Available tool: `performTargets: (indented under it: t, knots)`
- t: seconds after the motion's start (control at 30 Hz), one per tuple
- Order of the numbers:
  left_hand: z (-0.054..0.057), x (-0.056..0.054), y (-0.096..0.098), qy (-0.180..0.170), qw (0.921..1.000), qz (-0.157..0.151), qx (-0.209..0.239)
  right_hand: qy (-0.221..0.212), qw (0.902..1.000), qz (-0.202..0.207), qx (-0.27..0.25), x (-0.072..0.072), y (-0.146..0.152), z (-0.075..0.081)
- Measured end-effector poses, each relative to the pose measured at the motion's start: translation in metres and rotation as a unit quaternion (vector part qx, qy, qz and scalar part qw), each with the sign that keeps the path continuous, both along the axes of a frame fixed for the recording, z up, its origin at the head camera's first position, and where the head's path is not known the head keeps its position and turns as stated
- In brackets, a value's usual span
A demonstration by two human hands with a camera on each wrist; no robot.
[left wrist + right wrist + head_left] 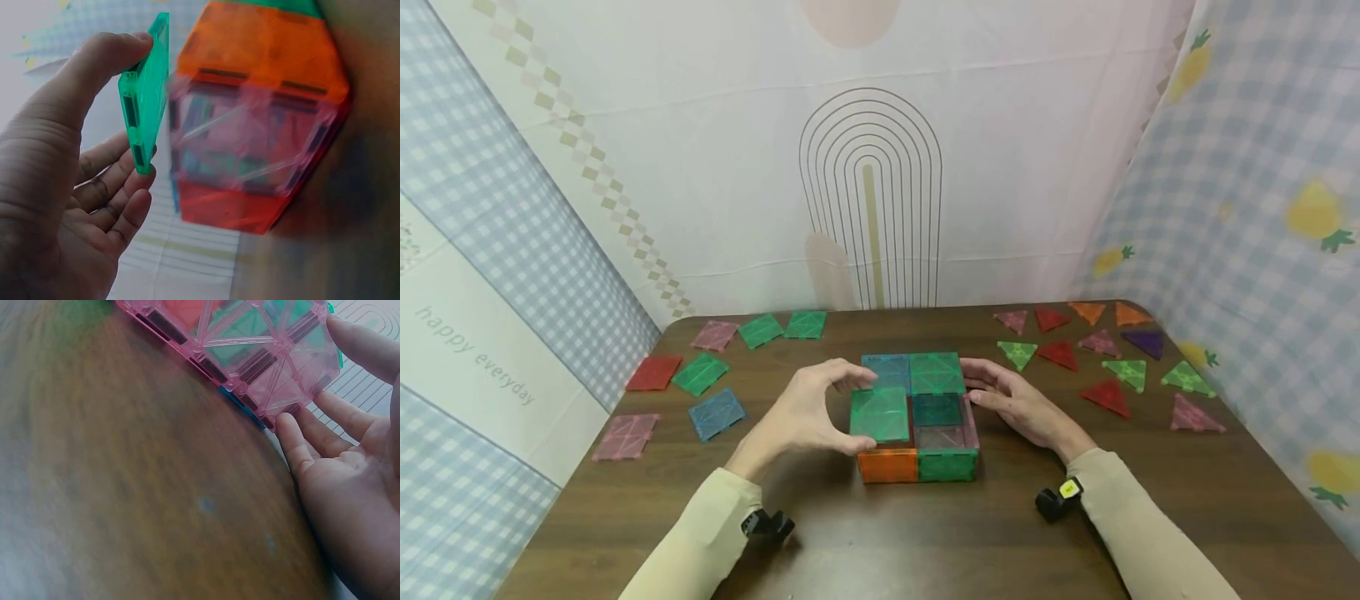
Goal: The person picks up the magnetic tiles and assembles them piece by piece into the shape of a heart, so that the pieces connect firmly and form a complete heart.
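Note:
My left hand (808, 412) pinches a green square magnetic tile (880, 415) between thumb and fingers. In the left wrist view that tile (145, 97) is apart from the box, thumb on its upper edge. The low box of see-through magnetic tiles has an orange panel (887, 467) and a green panel (947, 464) in front. A blue tile (886, 372) and a green tile (937, 373) cover its back half; the front right is uncovered. My right hand (1018, 408) rests relaxed fingers against the box's back right corner, beside its pink side panel (275, 369).
On the left of the dark wooden table (880, 542) lie several square tiles, among them a red tile (653, 372) and a blue tile (717, 414). Several triangle tiles are spread at the right, including a purple triangle (1144, 342). A patterned cloth (1000, 167) hangs behind.

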State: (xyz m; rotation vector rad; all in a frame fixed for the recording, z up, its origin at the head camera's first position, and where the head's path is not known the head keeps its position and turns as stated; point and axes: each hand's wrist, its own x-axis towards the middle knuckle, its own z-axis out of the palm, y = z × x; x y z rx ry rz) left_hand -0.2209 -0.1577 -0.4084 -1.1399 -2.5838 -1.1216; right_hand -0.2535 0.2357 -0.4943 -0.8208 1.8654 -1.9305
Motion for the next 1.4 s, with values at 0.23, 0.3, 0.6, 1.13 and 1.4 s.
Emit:
performTargets:
  t: [0.23, 0.3, 0.6, 1.13, 1.4]
  knots:
    - [-0.005, 0.006, 0.008, 0.015, 0.9997, 0.012, -0.014, 0.001, 1.0000, 0.004, 0.002, -0.001, -0.001, 0.002]
    - [-0.004, 0.005, 0.009, 0.018, 0.9997, 0.010, -0.015, 0.002, 1.0000, 0.003, 0.002, -0.002, 0.000, 0.003]
    - [-0.005, 0.000, 0.007, 0.006, 0.9998, -0.012, -0.017, 0.000, 1.0000, 0.004, -0.003, -0.003, 0.002, 0.004]
    - [-0.005, -0.004, 0.001, -0.005, 0.9999, -0.010, -0.011, 0.000, 1.0000, 0.008, -0.006, -0.003, 0.001, 0.003]
    - [-0.003, -0.004, -0.011, 0.009, 1.0000, 0.003, -0.001, -0.004, 1.0000, 0.007, -0.006, -0.002, 0.002, -0.001]
